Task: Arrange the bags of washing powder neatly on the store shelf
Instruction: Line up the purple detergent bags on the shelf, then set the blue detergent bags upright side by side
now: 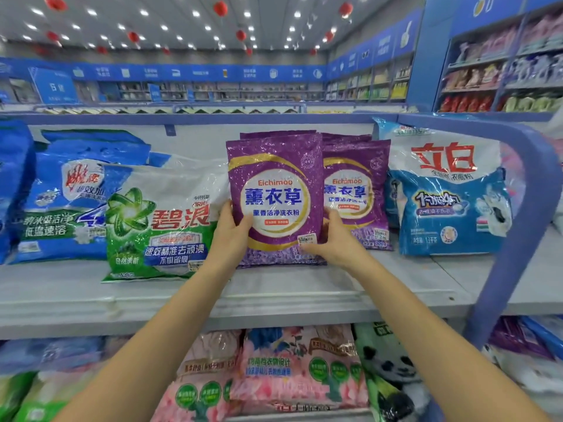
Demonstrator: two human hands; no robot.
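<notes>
We clasp the purple bag (275,184) between left hand (233,231) and right hand (333,242), fingers (331,217) curled round its sides; unsupported, it may topple forward.

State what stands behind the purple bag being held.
Behind the held purple bag, the top edge of a rear purple bag shows. Its lower part and anything beyond are covered.

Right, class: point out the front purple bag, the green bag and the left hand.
front purple bag (275,193), head view, on its round label.
green bag (179,219), head view, on its red lettering.
left hand (233,231), head view, on its back.
</notes>
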